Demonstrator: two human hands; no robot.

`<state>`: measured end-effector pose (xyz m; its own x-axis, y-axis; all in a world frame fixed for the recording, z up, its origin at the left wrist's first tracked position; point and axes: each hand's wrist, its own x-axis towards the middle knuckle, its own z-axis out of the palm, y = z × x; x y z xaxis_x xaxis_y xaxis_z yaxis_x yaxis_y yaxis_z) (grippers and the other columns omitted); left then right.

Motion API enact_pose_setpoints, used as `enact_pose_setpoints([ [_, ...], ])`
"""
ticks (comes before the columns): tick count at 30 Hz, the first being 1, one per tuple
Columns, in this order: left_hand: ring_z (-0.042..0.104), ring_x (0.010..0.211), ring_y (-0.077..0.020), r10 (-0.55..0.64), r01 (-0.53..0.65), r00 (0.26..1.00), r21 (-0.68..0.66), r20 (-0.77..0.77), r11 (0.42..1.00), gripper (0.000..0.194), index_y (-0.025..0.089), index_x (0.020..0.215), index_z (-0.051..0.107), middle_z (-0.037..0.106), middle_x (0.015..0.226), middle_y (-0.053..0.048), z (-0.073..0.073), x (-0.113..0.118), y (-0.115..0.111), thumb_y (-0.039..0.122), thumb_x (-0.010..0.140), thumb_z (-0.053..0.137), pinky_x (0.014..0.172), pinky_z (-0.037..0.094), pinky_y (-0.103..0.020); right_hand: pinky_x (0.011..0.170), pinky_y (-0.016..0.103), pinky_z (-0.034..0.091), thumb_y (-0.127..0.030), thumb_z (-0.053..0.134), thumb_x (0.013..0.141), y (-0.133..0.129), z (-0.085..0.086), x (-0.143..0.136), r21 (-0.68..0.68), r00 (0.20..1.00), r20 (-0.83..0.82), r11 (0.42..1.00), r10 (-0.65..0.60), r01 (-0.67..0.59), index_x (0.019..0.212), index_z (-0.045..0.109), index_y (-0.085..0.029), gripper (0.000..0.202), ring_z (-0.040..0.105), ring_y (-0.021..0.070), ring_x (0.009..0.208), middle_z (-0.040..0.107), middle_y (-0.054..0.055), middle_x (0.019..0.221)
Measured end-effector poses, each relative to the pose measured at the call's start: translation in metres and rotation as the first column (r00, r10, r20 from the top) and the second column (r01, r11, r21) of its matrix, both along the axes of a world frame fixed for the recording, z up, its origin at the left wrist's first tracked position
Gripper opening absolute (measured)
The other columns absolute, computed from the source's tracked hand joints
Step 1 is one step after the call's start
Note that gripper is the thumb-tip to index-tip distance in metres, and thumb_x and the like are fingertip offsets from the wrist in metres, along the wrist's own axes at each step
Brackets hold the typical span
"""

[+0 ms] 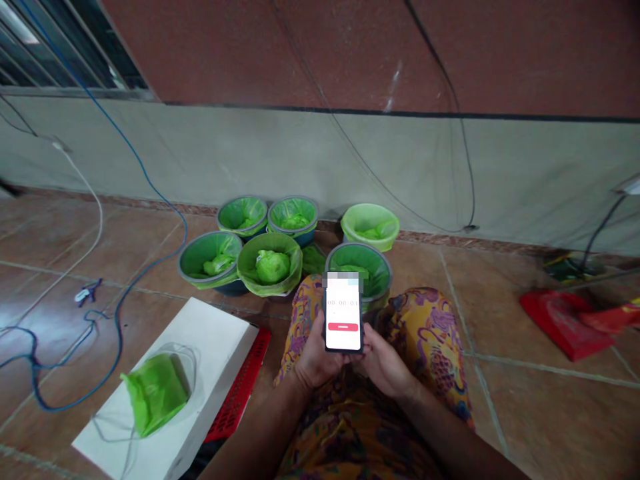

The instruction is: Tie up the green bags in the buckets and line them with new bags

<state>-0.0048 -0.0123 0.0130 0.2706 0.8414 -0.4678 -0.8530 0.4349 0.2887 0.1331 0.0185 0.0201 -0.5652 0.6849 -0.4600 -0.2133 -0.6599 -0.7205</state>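
Note:
A smartphone with a lit white screen is held upright in front of my lap. The screen shows a timer and a red button; its top is blurred out. My left hand grips the phone's left side and lower edge. At its lower right edge, my right hand closes its fingers on the phone too. Just past the phone stands a bin lined with a green bag, partly hidden by it. A second lined bin holds a bunched green bag.
More lined bins stand along the wall. A folded green bag lies on a white box over a red crate. A blue cable loops over the floor at left; a red dustpan lies at right.

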Motion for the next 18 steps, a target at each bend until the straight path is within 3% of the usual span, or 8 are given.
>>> enact_pose_setpoints([
  [3,0.071,0.093,-0.0279,-0.012,0.012,1.000,-0.002,-0.006,1.000,0.067,0.017,0.125,0.064,0.076,0.106,-0.012,-0.0010,0.0001,0.0000,0.070,0.090,0.040,0.087,0.054,-0.044,0.101,0.043,0.047,-0.065,0.063,0.081,-0.0008,-0.0011,-0.0005,-0.077,0.998,-0.032,0.995,-0.058,0.056,0.119,0.070,-0.026,0.055,0.058,0.0279,0.126,0.069,0.003,0.129],
  [9,0.070,0.092,-0.0270,-0.009,0.009,1.000,-0.026,-0.003,1.000,0.066,0.016,0.125,0.064,0.075,0.109,-0.012,-0.0038,0.0000,0.0015,0.068,0.091,0.041,0.084,0.053,-0.042,0.106,0.044,0.044,-0.063,0.063,0.081,-0.0008,-0.0033,-0.0002,-0.088,0.995,-0.070,0.994,-0.068,0.061,0.116,0.071,-0.024,0.053,0.059,0.0277,0.125,0.071,0.005,0.125],
  [18,0.070,0.091,-0.0266,-0.033,0.033,0.999,-0.015,0.005,0.999,0.069,0.015,0.126,0.064,0.075,0.111,-0.013,-0.0072,0.0009,0.0021,0.068,0.092,0.037,0.078,0.054,-0.039,0.094,0.038,0.049,-0.064,0.065,0.081,-0.0001,-0.0043,0.0026,-0.172,0.995,-0.077,0.984,-0.068,0.054,0.112,0.074,-0.020,0.055,0.064,0.0268,0.116,0.075,0.007,0.115],
])
